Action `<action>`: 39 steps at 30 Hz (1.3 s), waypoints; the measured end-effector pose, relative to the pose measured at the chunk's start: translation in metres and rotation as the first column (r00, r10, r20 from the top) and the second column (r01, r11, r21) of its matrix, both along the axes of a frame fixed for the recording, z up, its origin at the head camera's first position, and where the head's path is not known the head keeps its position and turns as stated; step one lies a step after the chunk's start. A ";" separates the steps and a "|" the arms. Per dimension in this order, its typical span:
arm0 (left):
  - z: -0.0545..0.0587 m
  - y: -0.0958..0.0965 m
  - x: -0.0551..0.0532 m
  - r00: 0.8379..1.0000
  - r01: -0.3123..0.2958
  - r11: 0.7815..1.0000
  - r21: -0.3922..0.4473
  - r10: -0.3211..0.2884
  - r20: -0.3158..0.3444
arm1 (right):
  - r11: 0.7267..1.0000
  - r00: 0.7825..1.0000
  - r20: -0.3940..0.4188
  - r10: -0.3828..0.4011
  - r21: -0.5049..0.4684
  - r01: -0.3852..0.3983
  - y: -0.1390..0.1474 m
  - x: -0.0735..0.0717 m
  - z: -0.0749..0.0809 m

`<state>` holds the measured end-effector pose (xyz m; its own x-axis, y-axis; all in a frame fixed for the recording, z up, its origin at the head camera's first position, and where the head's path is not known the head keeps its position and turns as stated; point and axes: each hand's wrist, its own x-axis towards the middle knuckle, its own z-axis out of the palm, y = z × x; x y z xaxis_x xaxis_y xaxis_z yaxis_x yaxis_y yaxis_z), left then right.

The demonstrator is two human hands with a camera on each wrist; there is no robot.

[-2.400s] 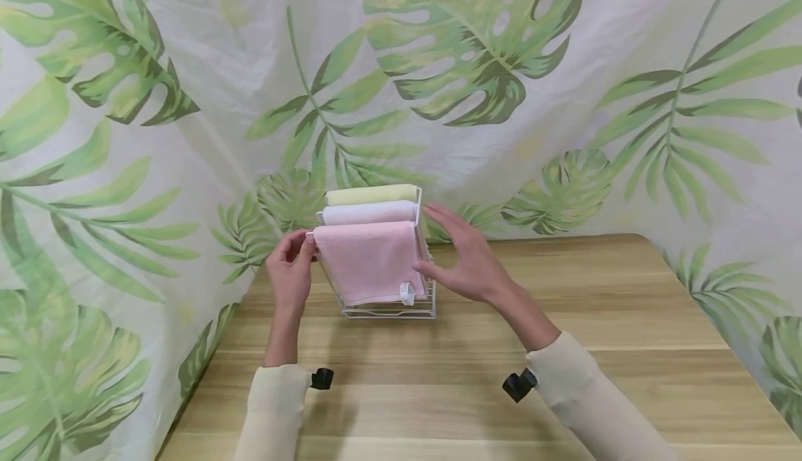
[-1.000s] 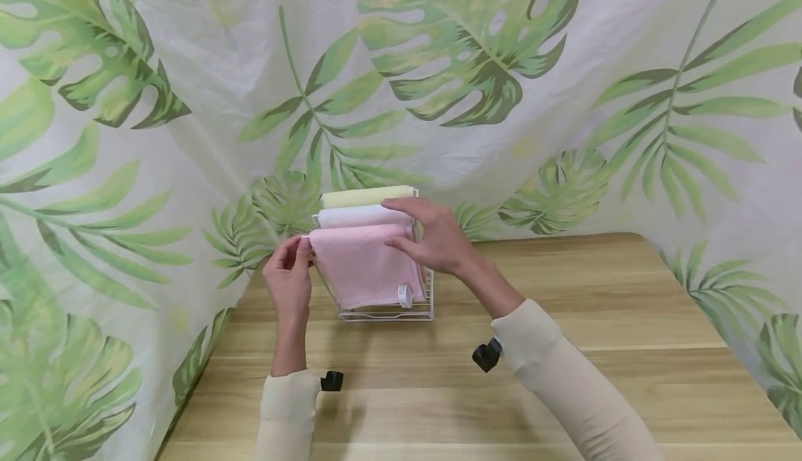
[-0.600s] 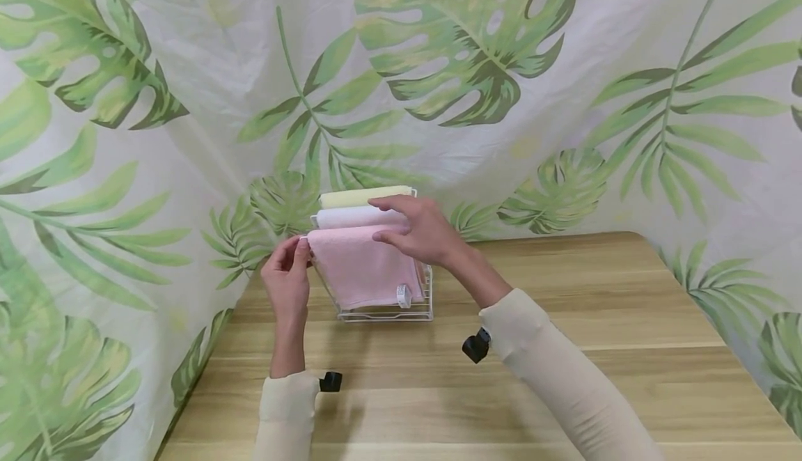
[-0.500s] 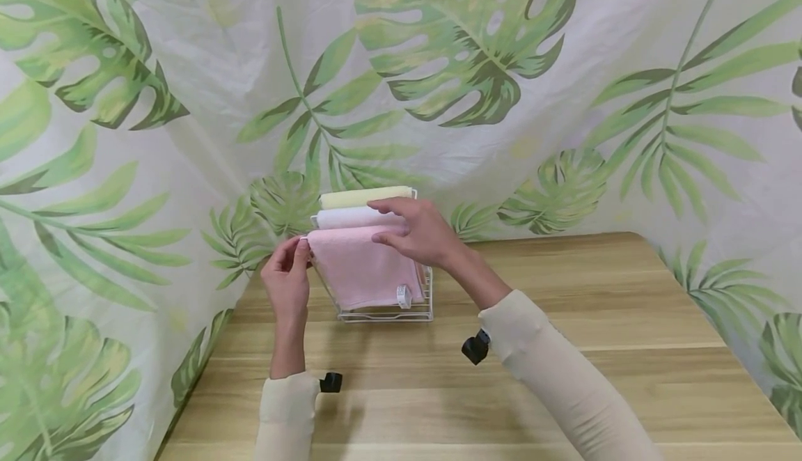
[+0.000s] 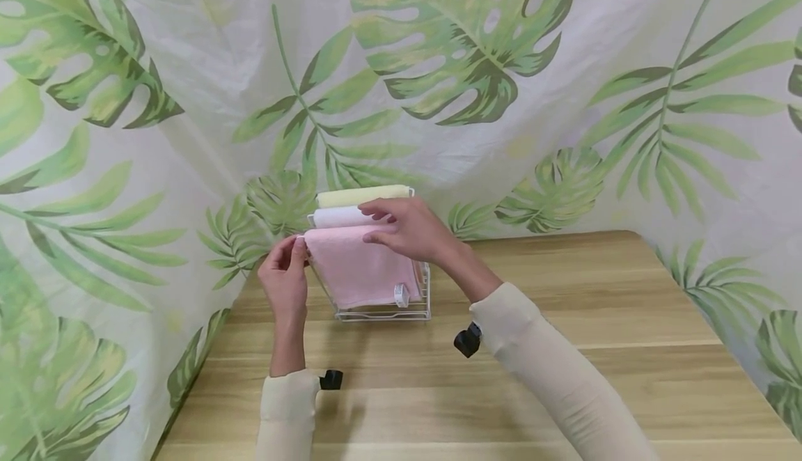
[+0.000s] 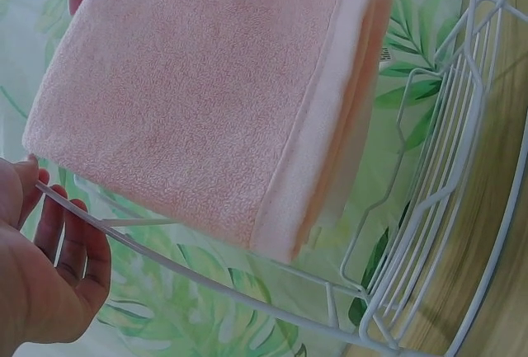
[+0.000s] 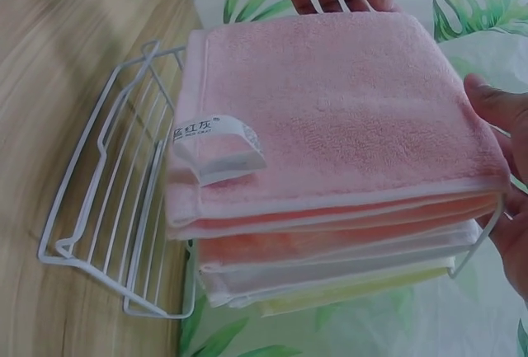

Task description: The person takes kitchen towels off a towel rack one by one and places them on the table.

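There are two hands (image 5: pixel 285 280), one rack (image 5: pixel 383 318) in the left grip, seemingly three overlapping towels (image 5: pixel 360 266) beside it, one tag (image 7: pixel 219 151), two cameras (image 5: pixel 467 341), one table (image 5: pixel 388 405) below.

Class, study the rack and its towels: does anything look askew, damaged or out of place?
Nothing looks torn or spilled. The pink towel, white towel and yellow towel hang over the rack. One small oddity: the label near the pink towel's lower corner curls outward instead of lying flat.

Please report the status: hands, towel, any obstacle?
Left hand pinches white wire rack. Right hand at folded pink terry towel, contact unclear. Towel draped on rack. No obstruction seen.
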<state>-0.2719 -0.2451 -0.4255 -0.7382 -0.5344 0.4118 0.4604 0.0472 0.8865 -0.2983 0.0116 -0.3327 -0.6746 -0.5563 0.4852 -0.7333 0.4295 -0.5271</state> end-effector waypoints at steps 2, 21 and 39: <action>0.001 0.000 0.000 1.000 0.005 1.000 0.006 -0.005 -0.001 | 1.000 1.000 0.005 0.007 0.018 -0.007 -0.002 0.000 0.002; 0.001 -0.005 -0.001 1.000 0.028 0.999 -0.042 -0.028 0.002 | 0.988 0.999 -0.040 0.005 0.157 0.001 -0.008 -0.001 0.006; 0.000 -0.007 -0.002 0.999 0.027 0.997 -0.071 -0.026 0.020 | 0.998 0.991 -0.123 -0.058 -0.011 0.057 -0.012 0.002 0.005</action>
